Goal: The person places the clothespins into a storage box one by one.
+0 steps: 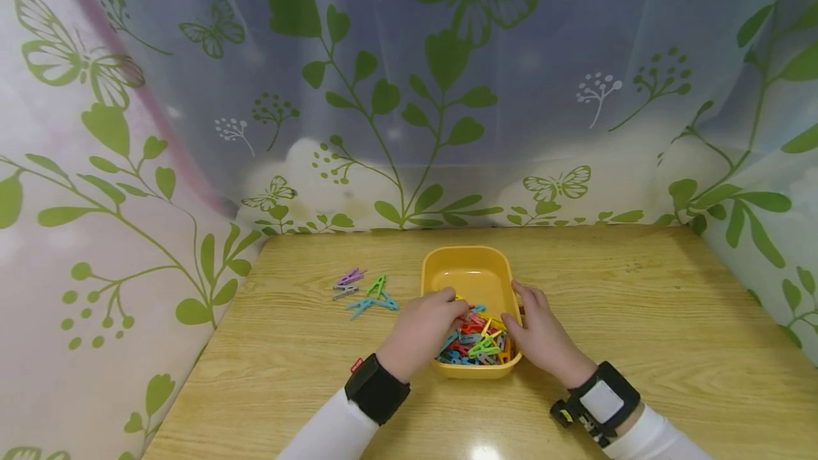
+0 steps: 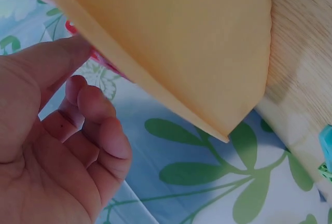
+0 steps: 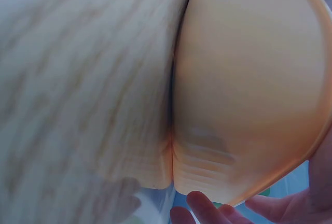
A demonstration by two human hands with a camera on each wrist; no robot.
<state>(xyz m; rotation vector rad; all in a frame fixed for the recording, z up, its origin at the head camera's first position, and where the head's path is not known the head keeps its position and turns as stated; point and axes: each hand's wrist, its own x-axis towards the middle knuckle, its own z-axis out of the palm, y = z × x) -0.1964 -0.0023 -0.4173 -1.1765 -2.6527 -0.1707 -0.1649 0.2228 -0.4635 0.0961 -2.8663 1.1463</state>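
A yellow plastic box (image 1: 469, 259) holds a heap of coloured clothespins (image 1: 471, 339) in its near half. My left hand (image 1: 428, 325) reaches over the left rim, fingers bent down at the clothespins. In the left wrist view its thumb and forefinger pass behind the box wall (image 2: 187, 42), beside a bit of red clothespin (image 2: 108, 64); I cannot tell whether they pinch one. My right hand (image 1: 546, 336) grips the right side of the box, thumb at the rim. Its fingertips (image 3: 199, 206) show along the outer wall in the right wrist view.
Left of the box, several loose clothespins lie on the wooden table (image 1: 639, 318): a purple one (image 1: 350, 276), a grey one (image 1: 345, 292), a green one (image 1: 377, 286) and light blue ones (image 1: 361, 306). A patterned curtain (image 1: 396, 91) hangs behind and at both sides.
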